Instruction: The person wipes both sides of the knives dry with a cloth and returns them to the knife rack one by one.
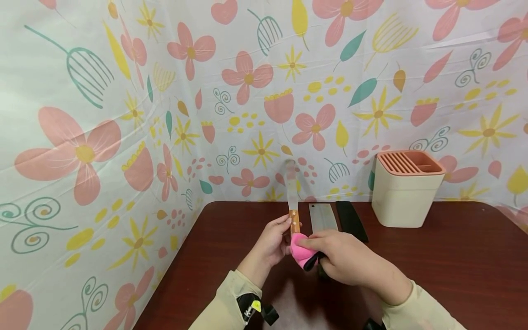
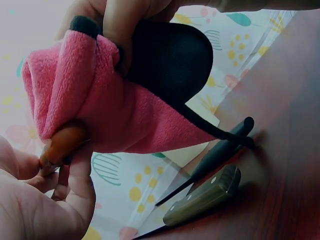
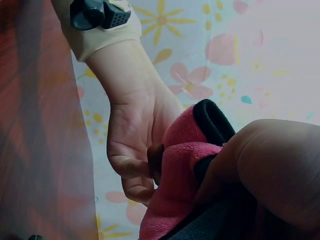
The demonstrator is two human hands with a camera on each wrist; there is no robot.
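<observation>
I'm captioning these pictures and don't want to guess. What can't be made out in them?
- Head view: the butt of the raised knife, covered by the pink cloth.
- Head view: the near end of the flat grey blade, covered by the right hand.
- Head view: the floor of the holder, hidden by its walls.
- Left wrist view: most of the wooden-handled knife's blade, cut off by the bottom edge.

- Left sleeve [image 1: 222,307], bottom centre of the head view: pale cream cloth, loose cuff.
- Right sleeve [image 1: 418,311], lower right: the same cream.
- Left cuff's wrist device [image 1: 244,301]: black, with a bright yellow label [image 1: 256,305]; upper left of the right wrist view, it shows a rounded knob [image 3: 86,16] and a box with dotted grid [image 3: 119,19].
</observation>
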